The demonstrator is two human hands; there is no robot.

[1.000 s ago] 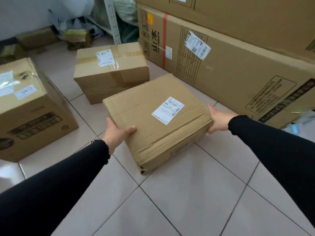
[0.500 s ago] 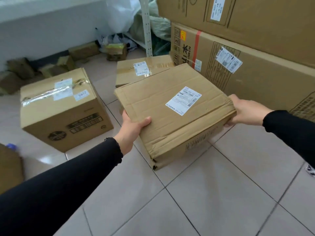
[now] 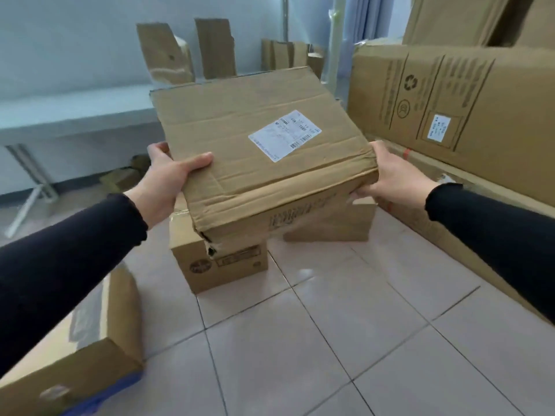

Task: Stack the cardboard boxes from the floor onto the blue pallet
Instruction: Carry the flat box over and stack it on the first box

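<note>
At the lower left of the frame a box [image 3: 81, 349] sits over a blue edge [image 3: 102, 399], probably the pallet. At mid-frame the left hand [image 3: 168, 181] and right hand [image 3: 396, 178] clamp the carried box [image 3: 264, 151] at opposite sides, thumb on top at the left, fingers [image 3: 360, 192] curled beneath at the right; it hangs clear of the floor [image 3: 330, 340]. Its near corner is torn [image 3: 210, 246], so the bottom may give way or the grip slip. Behind, a printed box [image 3: 222, 265] stands on the floor. Compared with one second earlier, the carried box has risen off the tiles.
</note>
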